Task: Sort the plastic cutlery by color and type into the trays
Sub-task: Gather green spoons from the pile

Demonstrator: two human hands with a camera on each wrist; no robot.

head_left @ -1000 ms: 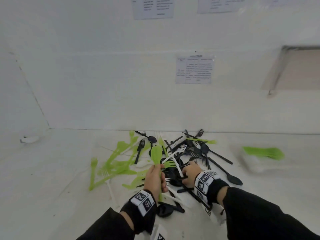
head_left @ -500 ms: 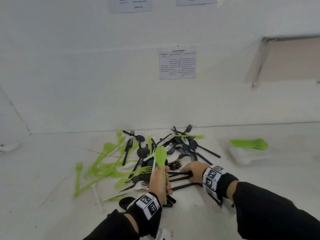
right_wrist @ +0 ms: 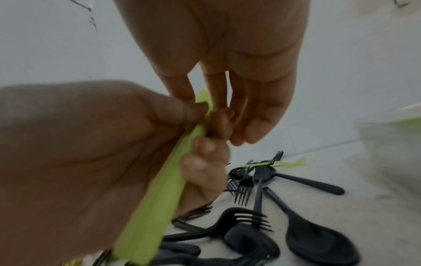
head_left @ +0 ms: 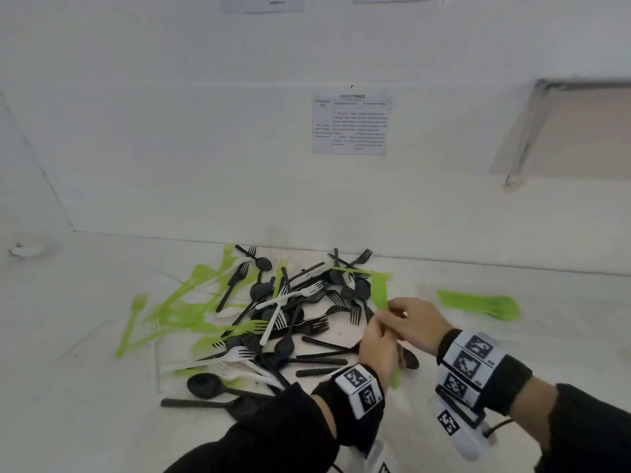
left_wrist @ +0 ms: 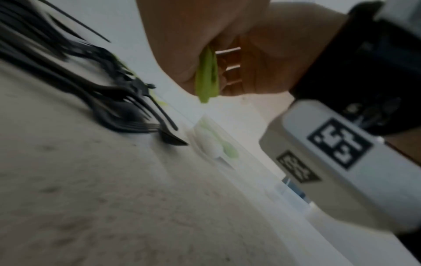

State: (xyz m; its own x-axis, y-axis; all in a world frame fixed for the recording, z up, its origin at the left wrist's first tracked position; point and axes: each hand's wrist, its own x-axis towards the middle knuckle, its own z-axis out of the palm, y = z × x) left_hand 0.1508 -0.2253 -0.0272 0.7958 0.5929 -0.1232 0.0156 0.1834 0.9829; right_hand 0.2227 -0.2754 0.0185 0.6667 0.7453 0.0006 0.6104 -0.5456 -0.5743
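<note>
Left hand (head_left: 379, 349) fist-clamped on green spoon (right_wrist: 157, 187) above the pile's right edge, right hand (head_left: 415, 324) fingertips pinching its upper end; risk: handover slips, spoon drops among black cutlery (head_left: 290, 322) short of tray (head_left: 478, 305).

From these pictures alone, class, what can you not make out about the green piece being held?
- Green piece: its head, spoon or fork; left hand covers the middle, blur the top.
- Right hand: pinching or only touching, fingertips hidden.
- Tray: walls blurred, head view.
</note>
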